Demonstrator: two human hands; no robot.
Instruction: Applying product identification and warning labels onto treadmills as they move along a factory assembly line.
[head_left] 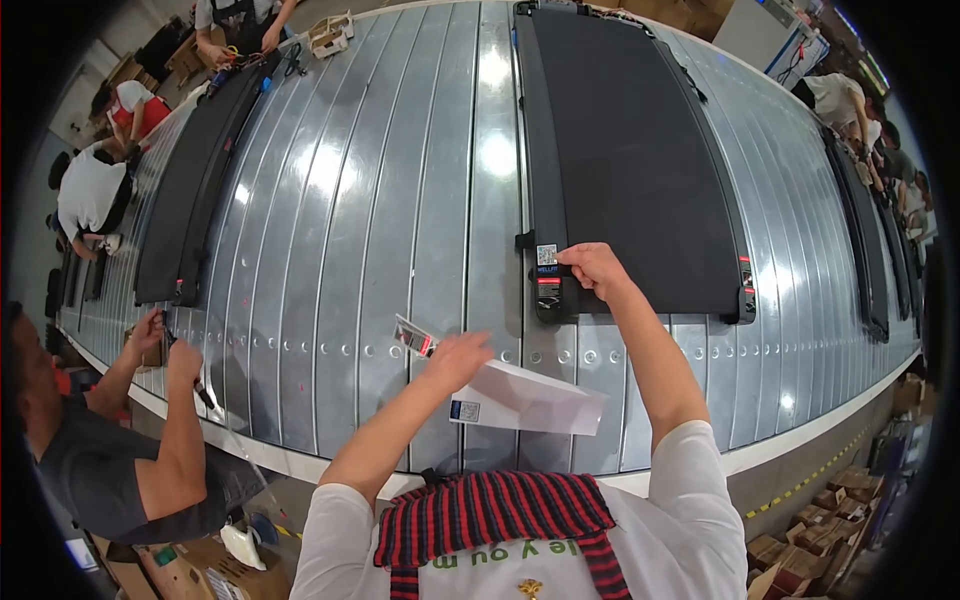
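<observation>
My right hand (592, 268) is closed in a pinch at the right edge of a small white label (546, 255) with a square code and a dark blue strip. The label lies against the near left corner of a long black panel (640, 150) in a dark frame. Just below it is a black-and-red label (548, 291). Nearer to me, my left hand (456, 364), slightly blurred, is closed on white label sheets (540, 400). One strip with a red-and-black label (412, 338) sticks out to its left; a code label (464, 411) shows on the lower sheet.
Under the panel is a slatted metal table (400, 200). At left, a person (130, 430) works at another black panel (205, 180); more people stand along the far left and right edges. Cardboard boxes (820, 520) are piled on the floor at lower right.
</observation>
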